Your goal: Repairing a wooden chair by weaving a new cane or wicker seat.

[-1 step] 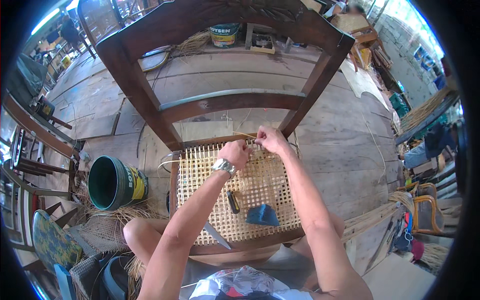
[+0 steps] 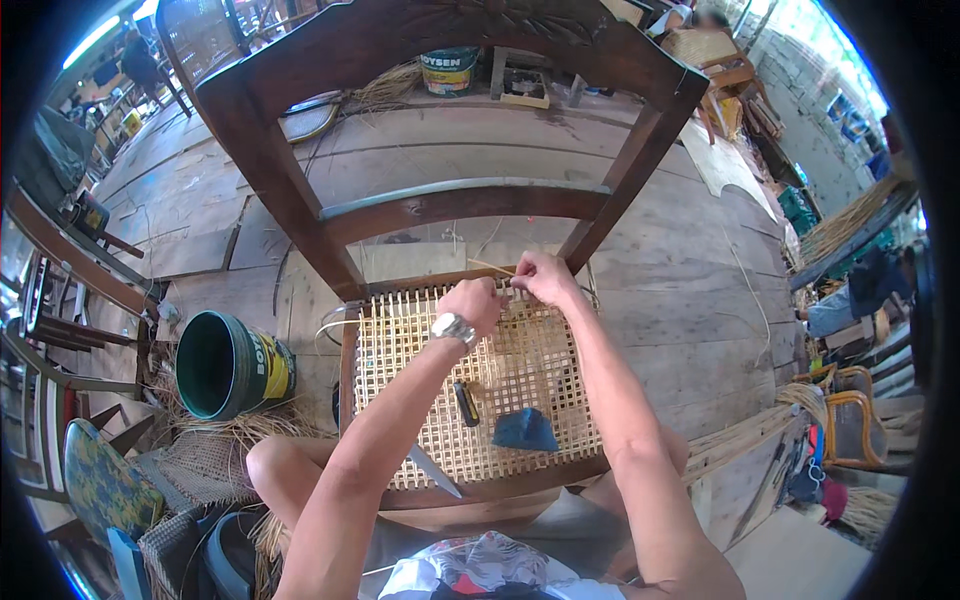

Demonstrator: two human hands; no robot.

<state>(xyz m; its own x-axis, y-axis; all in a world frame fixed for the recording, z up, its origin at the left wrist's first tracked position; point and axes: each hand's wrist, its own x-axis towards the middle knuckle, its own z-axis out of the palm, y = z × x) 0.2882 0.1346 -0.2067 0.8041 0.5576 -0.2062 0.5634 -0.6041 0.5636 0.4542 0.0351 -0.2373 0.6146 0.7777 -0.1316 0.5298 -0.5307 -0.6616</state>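
A wooden chair (image 2: 462, 206) stands before me, its seat woven in open cane mesh (image 2: 400, 380). My left hand (image 2: 474, 303), a metal watch on its wrist, is closed over the rear part of the weave; whatever its curled fingers grip is hidden. Just right of it, at the back rail, my right hand (image 2: 546, 279) pinches a thin cane strand (image 2: 489, 266) that sticks out to the left. On the mesh between my forearms lie a black and yellow cutter (image 2: 466, 404) and a blue piece of cloth or sponge (image 2: 525, 430). A knife blade (image 2: 436, 472) rests at the front edge, partly behind my left forearm.
A dark green bucket (image 2: 236, 366) stands open left of the chair, with cane scraps around it. Another bucket (image 2: 448, 72) is beyond the backrest. Cane bundles (image 2: 850, 222) and a rattan-framed chair (image 2: 852, 425) are at the right. Furniture parts crowd the left side.
My left hand has shifted very slightly to the right, with its wrist turned a little. My right hand stays almost in place.
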